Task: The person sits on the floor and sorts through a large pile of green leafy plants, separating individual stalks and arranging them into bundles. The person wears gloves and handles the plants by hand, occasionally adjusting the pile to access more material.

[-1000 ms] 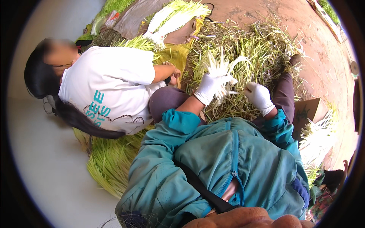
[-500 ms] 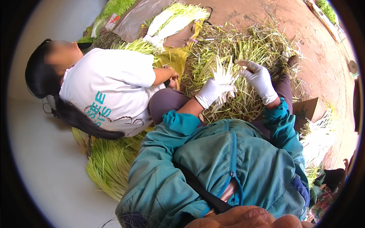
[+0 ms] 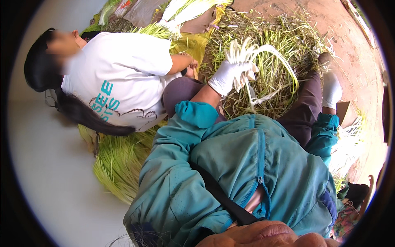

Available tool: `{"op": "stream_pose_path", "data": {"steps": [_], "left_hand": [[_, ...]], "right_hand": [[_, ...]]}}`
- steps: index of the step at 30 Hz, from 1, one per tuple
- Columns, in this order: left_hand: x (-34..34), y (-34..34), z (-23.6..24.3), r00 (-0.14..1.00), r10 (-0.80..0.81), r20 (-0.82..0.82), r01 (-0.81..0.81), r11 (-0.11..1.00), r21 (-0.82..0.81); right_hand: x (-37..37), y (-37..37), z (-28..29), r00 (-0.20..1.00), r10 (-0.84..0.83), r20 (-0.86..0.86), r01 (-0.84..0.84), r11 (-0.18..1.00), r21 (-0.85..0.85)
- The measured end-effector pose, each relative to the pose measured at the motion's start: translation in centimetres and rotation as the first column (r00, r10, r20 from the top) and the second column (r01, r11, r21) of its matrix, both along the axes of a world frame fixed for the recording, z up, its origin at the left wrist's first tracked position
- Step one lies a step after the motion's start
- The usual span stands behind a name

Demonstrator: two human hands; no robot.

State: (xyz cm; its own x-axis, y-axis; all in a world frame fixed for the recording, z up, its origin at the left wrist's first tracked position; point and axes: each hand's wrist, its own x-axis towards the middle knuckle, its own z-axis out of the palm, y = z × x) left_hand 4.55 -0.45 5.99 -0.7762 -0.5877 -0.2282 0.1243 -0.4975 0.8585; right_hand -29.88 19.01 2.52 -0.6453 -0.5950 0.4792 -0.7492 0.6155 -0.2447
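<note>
The left hand (image 3: 225, 78), in a white glove, is clamped around a bunch of pale white stalks with long green leaves (image 3: 247, 55), holding it above the wide heap of cut green stalks and trimmings on the ground (image 3: 284, 41). The white root ends fan upward out of the fist, while several long leaves arc out to the right of the bunch and loop back down toward the heap. The right hand (image 3: 331, 88), also in a white glove, rests well to the right of the bunch beside the dark-trousered knee; whether it grips anything cannot be told.

Left of the bunch a second person in a white short-sleeved shirt with teal print (image 3: 119, 78) bends over, their bare hand (image 3: 190, 66) down at the near edge of the heap. A yellow sheet (image 3: 193, 45) lies between that person and the heap. Beyond the bunch, at the far edge, lie long white-and-green stalks (image 3: 185, 10). Below and left of the bunch, a flat pile of thin bright-green leaves (image 3: 119, 164) spreads over the pale floor (image 3: 49, 164). A brown cardboard box (image 3: 347, 113) sits just right of the right hand, on reddish-brown earth (image 3: 329, 20).
</note>
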Motion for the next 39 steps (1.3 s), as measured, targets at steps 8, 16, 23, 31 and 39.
{"op": "stream_pose_path", "data": {"steps": [8,16,23,31,39], "left_hand": [[1.2,-1.2,-1.3,0.967,0.164,-0.194,-0.137,0.980,0.145],[1.3,1.2,-1.7,0.994,0.081,-0.078,-0.073,0.992,0.108],[1.9,2.3,-1.0,0.995,0.021,-0.100,-0.005,0.988,0.153],[1.7,1.5,-2.9,0.995,0.094,0.017,-0.094,0.995,0.013],[2.0,0.4,-2.8,0.929,0.250,-0.274,-0.170,0.943,0.285]], "right_hand": [[2.3,0.7,-1.4,0.937,0.182,0.297,-0.242,0.954,0.179],[20.3,-5.1,1.9,-0.255,0.554,0.792,-0.423,0.673,-0.607],[22.0,-4.7,0.0,-0.308,0.434,0.846,-0.370,0.765,-0.527],[20.9,-3.0,-0.3,-0.178,0.454,0.873,-0.373,0.789,-0.487],[15.5,1.1,-6.8,0.687,0.631,0.360,-0.717,0.670,0.192]]}}
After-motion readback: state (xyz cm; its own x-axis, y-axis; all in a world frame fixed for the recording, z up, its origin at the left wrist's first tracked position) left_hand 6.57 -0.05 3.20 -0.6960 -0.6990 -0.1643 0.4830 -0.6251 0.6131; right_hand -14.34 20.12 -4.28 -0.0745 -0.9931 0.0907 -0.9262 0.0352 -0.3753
